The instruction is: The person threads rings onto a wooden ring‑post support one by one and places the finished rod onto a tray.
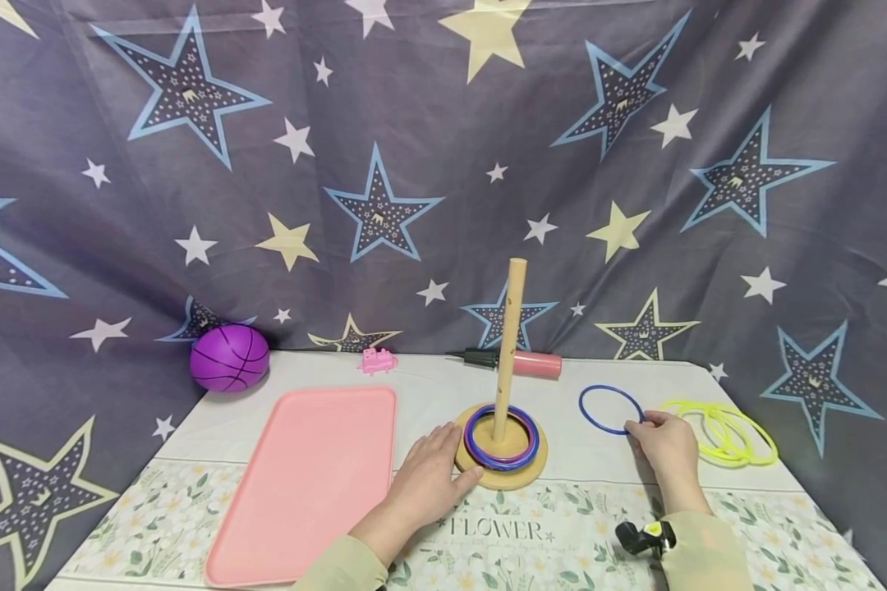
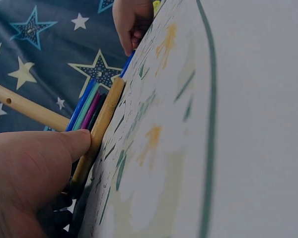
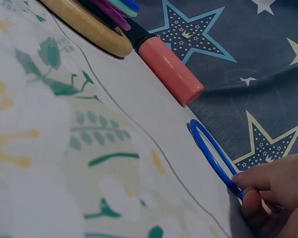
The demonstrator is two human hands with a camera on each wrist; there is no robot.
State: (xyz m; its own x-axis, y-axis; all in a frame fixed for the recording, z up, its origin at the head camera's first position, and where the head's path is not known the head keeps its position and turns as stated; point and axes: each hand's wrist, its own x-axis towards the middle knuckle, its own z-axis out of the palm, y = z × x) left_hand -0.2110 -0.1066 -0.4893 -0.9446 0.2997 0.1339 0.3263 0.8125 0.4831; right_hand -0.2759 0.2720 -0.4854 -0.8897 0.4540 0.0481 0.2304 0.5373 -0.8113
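Observation:
A wooden peg (image 1: 512, 345) stands upright on a round wooden base (image 1: 501, 481). Around its foot lie several stacked rings (image 1: 534, 455); blue, teal, purple and dark edges show in the left wrist view. My left hand (image 1: 430, 474) rests against the left side of the base, fingers extended, its thumb (image 2: 79, 143) touching the rim. The right hand (image 1: 668, 450) pinches the near right edge of a blue ring (image 1: 585, 410) between thumb and fingertips. That ring is low over the white part of the table; the right wrist view shows it tilted. Beside this hand lie several yellow rings (image 1: 757, 447).
A pink tray (image 1: 303, 484) lies left of the base. Behind the peg is a pump with a pink barrel (image 1: 538, 364). Farther left sit a small pink toy (image 1: 377, 360) and a purple ball (image 1: 229, 359). A star-patterned curtain (image 1: 429, 123) borders the table.

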